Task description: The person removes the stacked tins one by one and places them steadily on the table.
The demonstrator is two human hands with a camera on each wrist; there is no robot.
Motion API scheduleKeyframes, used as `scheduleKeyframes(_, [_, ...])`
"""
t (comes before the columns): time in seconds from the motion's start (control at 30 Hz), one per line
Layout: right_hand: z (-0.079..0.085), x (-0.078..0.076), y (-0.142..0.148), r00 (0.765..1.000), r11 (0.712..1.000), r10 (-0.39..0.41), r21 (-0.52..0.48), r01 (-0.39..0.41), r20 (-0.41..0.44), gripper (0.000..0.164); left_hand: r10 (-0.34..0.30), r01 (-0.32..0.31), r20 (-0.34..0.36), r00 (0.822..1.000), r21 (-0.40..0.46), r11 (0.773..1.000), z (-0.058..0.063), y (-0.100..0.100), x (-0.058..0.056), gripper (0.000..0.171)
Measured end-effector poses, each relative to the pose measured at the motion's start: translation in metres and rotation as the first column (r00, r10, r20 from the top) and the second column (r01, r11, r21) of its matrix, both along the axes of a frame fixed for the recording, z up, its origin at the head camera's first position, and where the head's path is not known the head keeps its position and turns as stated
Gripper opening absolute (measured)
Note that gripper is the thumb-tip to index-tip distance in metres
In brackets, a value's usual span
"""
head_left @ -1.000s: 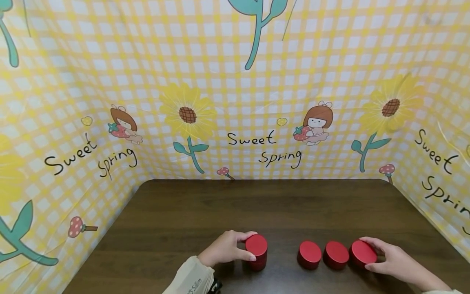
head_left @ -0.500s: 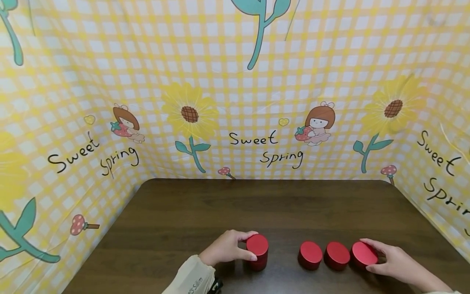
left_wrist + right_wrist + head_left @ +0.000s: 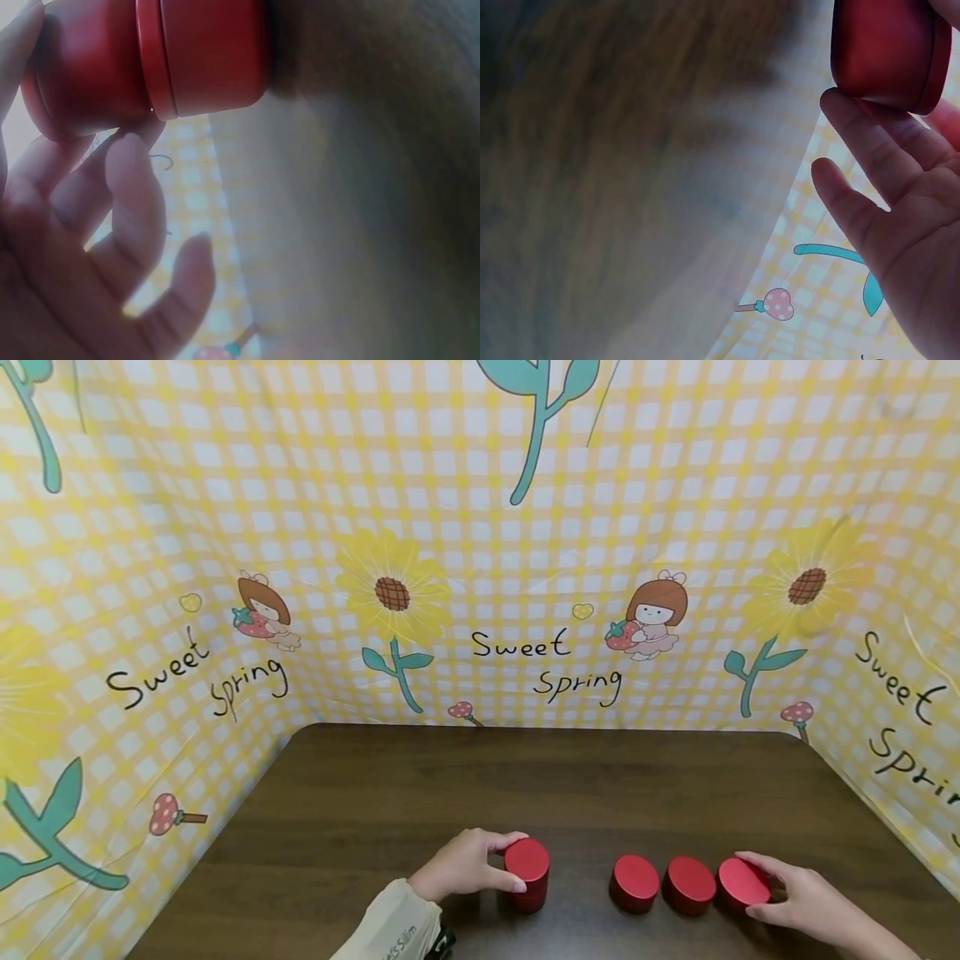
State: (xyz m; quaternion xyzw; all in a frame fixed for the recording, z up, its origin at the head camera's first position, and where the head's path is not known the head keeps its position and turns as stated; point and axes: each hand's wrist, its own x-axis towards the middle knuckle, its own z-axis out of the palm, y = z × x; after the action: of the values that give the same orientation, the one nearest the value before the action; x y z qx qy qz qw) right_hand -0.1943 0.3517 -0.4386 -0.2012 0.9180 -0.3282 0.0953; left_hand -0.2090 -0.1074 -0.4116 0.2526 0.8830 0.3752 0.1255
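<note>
Two red round tins stand stacked near the table's front, the upper tin (image 3: 527,860) on the lower tin (image 3: 529,903). My left hand (image 3: 468,864) grips the upper one from the left, thumb in front and fingers behind. In the left wrist view a seam divides the stacked tins (image 3: 217,52). To the right are three more red tins in a row: the left tin (image 3: 634,881), the middle tin (image 3: 689,883) and the right tin (image 3: 743,881). My right hand (image 3: 798,897) holds the right tin between thumb and fingers; it looks slightly tilted. Its far side is hidden.
The dark brown wooden table (image 3: 525,777) has rounded far corners. A yellow checked cloth (image 3: 517,577) with printed flowers hangs behind it and along both sides. A gap of bare table separates the stack from the row.
The right tin has tipped slightly in my right hand, its lid catching more light. My left hand and the stack stay put. The head view has shifted a little.
</note>
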Motion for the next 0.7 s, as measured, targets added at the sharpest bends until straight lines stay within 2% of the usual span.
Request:
scheduleKeyframes(0.3, [0.0007,0.0017,-0.0021,1.0,1.0,-0.007,-0.01,0.007,0.01,0.067,0.008,-0.009,-0.016,1.0,-0.019,1.0,-0.0004,0.0005,0.0004,0.059])
scheduleKeyframes(0.53, [0.0016,0.0023,-0.0052,0.996,0.998,-0.055,-0.002,0.055,0.068,0.067,0.009,-0.009,-0.009,1.0,-0.008,1.0,-0.0009,0.0002,0.001,0.059])
scheduleKeyframes(0.7, [0.0012,0.0012,-0.0043,0.997,1.0,-0.031,-0.002,0.031,0.069,0.067,0.011,-0.011,-0.007,1.0,0.001,1.0,-0.0005,-0.0005,0.0015,0.059])
